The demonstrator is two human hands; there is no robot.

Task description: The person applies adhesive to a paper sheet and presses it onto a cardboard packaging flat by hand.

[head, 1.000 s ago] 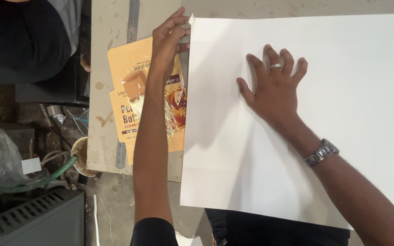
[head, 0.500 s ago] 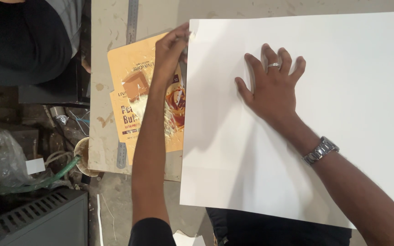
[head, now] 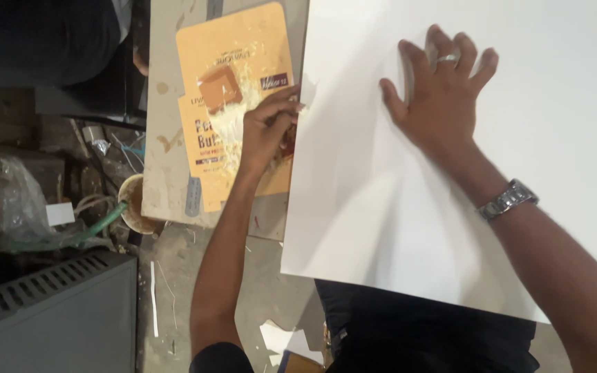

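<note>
pinching the white sheet point(head: 409, 207) edge, the left hand point(head: 267, 131) has slid nearer; right hand point(head: 440, 97) stays flat, open.

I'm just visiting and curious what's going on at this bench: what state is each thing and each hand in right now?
White sheet: lying flat, near edge hanging past the bench.
Right hand: open, fingers spread, pressed flat on the sheet.
Left hand: fingers closed at the sheet's left edge; what it pinches cannot be told.
Orange card: lying flat, surface scraped and torn.
Wristwatch: worn on the right wrist.
Bench: stained, partly covered.
</note>
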